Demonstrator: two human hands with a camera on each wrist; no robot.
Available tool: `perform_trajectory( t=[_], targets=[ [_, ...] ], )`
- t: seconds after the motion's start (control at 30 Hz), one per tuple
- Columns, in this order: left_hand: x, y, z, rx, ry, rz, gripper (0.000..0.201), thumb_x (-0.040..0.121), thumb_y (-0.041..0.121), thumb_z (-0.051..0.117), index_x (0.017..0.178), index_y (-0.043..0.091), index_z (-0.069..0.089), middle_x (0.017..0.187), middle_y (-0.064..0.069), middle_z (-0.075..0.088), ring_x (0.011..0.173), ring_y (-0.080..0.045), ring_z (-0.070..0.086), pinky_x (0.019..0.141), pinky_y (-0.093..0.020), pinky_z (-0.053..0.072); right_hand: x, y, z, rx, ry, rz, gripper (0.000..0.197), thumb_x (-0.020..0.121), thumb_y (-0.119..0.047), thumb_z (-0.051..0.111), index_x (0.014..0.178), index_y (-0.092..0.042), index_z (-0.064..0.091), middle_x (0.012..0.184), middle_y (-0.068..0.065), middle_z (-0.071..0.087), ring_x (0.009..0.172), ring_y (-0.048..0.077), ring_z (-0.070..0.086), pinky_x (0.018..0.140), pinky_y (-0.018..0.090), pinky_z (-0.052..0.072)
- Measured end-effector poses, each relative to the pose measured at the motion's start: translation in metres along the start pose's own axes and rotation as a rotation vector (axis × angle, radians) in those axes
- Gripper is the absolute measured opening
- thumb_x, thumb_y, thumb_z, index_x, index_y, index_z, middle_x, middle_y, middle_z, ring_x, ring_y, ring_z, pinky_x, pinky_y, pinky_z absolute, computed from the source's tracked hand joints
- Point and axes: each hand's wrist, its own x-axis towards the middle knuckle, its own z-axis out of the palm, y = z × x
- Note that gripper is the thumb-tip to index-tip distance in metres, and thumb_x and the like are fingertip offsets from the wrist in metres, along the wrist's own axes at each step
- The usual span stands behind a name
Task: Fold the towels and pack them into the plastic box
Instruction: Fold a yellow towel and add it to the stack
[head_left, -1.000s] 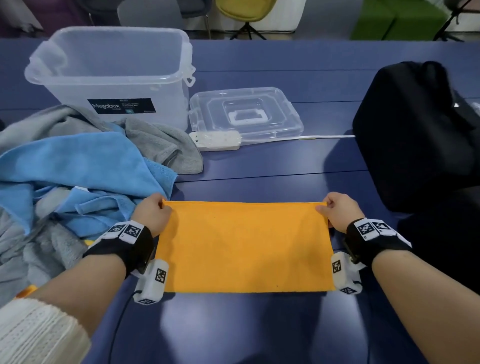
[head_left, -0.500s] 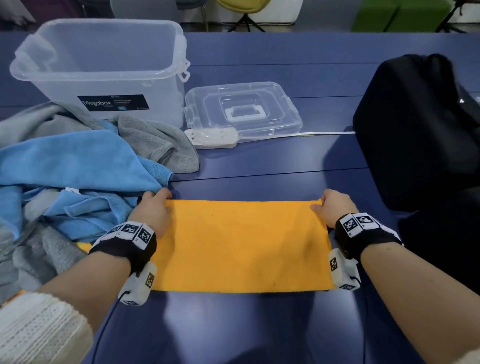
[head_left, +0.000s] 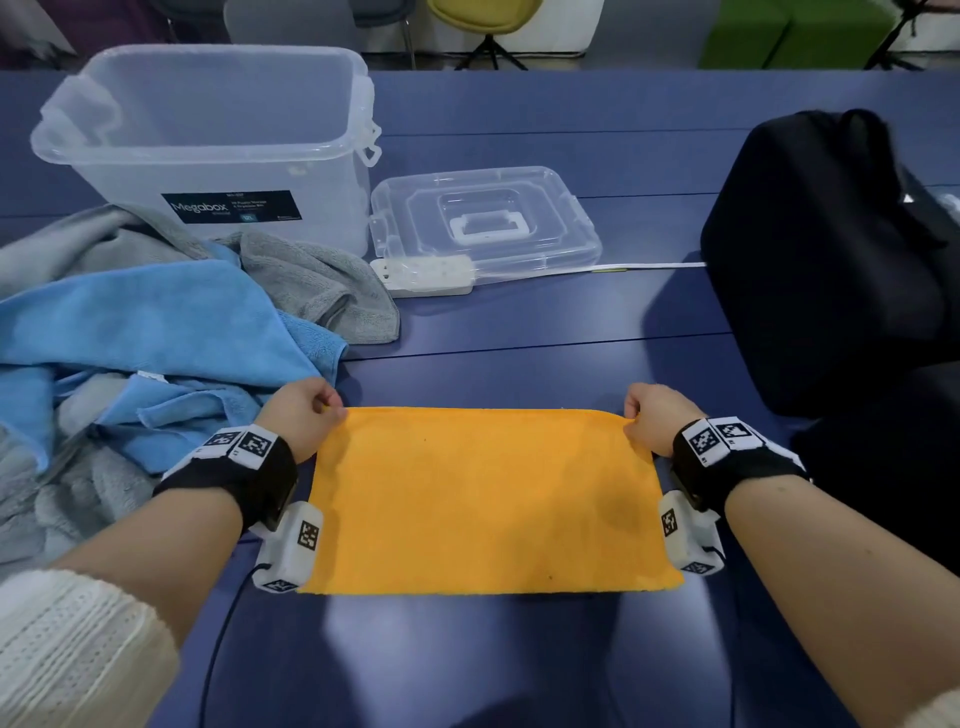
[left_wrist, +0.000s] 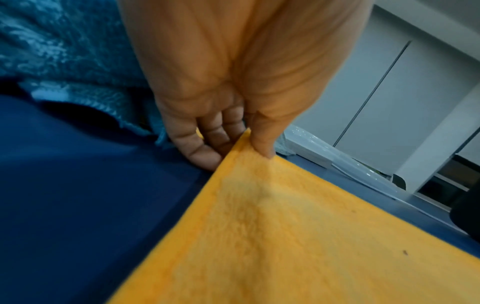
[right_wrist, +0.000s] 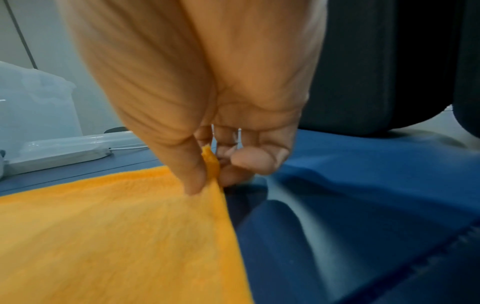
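Pinching the far corners of the orange towel (head_left: 483, 499), left hand (head_left: 298, 421) and right hand (head_left: 655, 418) have pulled it taut again, ready for folding.

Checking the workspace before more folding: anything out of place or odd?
Mostly tidy. The orange towel has small dark specks. A white power strip lies against the box lid, unrelated to the towels.

The towel (head_left: 488, 499) lies flat on the desk (head_left: 519, 338) before me, my left grip (head_left: 298, 421) on its far left corner, my right grip (head_left: 654, 418) on its far right; a towel heap (head_left: 156, 332) sits left; behind it the box (head_left: 208, 140); right of that the lid (head_left: 483, 213), a power strip (head_left: 423, 275) against its near edge; a bag (head_left: 831, 260) far right.
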Motion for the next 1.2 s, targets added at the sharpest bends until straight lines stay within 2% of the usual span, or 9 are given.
perform_trajectory(
  t=[0.17,0.3,0.47,0.67,0.8,0.9,1.0,1.1,1.2],
  targets=[
    [-0.006,-0.003,0.007,0.046,0.101,-0.01,0.014,0.088,0.023,0.064,0.085,0.011,0.057,0.07,-0.004,0.053,0.064,-0.019,0.049,0.054,-0.029,0.035,-0.004,0.007,0.004,0.137,0.129,0.053,0.013,0.083,-0.007,0.058,0.082,-0.017,0.05,0.085,0.006,0.058,0.071,0.023,0.056,0.06,0.033,0.047],
    [-0.015,-0.006,0.006,0.07,0.071,-0.068,0.035,0.09,0.036,0.061,0.109,0.009,0.05,0.093,-0.009,0.059,0.086,-0.026,0.056,0.073,-0.033,0.042,-0.014,0.029,0.007,0.365,0.153,0.104,0.02,0.084,-0.022,0.069,0.093,-0.018,0.052,0.087,0.003,0.059,0.08,0.026,0.059,0.076,0.038,0.052],
    [-0.056,0.0,0.016,0.326,0.128,0.265,0.045,0.079,0.023,0.07,0.119,0.011,0.053,0.118,-0.012,0.049,0.109,-0.034,0.047,0.095,-0.044,0.04,-0.054,0.044,0.024,0.394,-0.027,0.192,0.055,0.082,-0.043,0.07,0.052,-0.017,0.032,0.05,0.004,0.034,0.05,0.022,0.037,0.055,0.032,0.036],
    [-0.093,0.06,0.072,0.329,-0.247,0.627,0.067,0.085,0.049,0.06,0.143,0.028,0.034,0.147,0.004,0.034,0.135,-0.02,0.03,0.11,-0.036,0.029,-0.078,0.014,0.053,0.16,0.003,0.12,0.031,0.087,-0.024,0.062,0.068,-0.013,0.041,0.081,0.003,0.042,0.064,0.017,0.045,0.053,0.029,0.031],
    [-0.097,0.084,0.1,0.548,-0.381,0.599,0.091,0.081,0.063,0.057,0.151,0.034,0.007,0.16,0.008,-0.001,0.148,-0.021,-0.001,0.117,-0.051,0.01,-0.086,0.002,0.047,0.337,0.043,0.069,0.032,0.08,-0.013,0.067,0.075,-0.017,0.036,0.076,0.0,0.043,0.064,0.012,0.041,0.052,0.026,0.029],
    [-0.098,0.089,0.103,0.616,-0.427,0.561,0.093,0.079,0.061,0.059,0.151,0.032,0.009,0.161,0.006,-0.005,0.148,-0.023,-0.005,0.117,-0.055,0.007,-0.099,-0.016,0.04,0.558,0.069,-0.051,0.047,0.073,-0.015,0.077,0.099,-0.022,0.038,0.088,-0.002,0.055,0.079,0.016,0.054,0.064,0.029,0.041],
    [-0.096,0.089,0.097,0.2,-0.356,0.54,0.062,0.087,0.039,0.062,0.141,0.02,0.04,0.152,-0.004,0.03,0.139,-0.021,0.03,0.116,-0.041,0.024,-0.111,-0.044,0.039,0.691,0.079,-0.172,0.06,0.071,-0.019,0.079,0.112,-0.028,0.036,0.097,-0.001,0.064,0.089,0.019,0.062,0.075,0.036,0.049],
    [-0.09,0.087,0.086,-0.333,-0.234,0.34,0.023,0.096,0.026,0.052,0.111,0.012,0.061,0.109,-0.002,0.064,0.097,-0.017,0.063,0.093,-0.038,0.048,-0.116,-0.074,0.046,0.613,0.04,-0.291,0.065,0.078,-0.023,0.074,0.13,-0.025,0.036,0.083,-0.004,0.058,0.076,0.01,0.055,0.065,0.023,0.044],
    [-0.085,0.085,0.081,-0.726,-0.355,0.016,0.038,0.097,0.037,0.049,0.09,0.002,0.061,0.081,-0.009,0.064,0.072,-0.023,0.062,0.074,-0.045,0.052,-0.114,-0.096,0.061,0.52,-0.016,-0.356,0.069,0.082,-0.025,0.07,0.14,-0.017,0.034,0.069,-0.011,0.046,0.064,0.001,0.046,0.057,0.014,0.038]
  ],
)
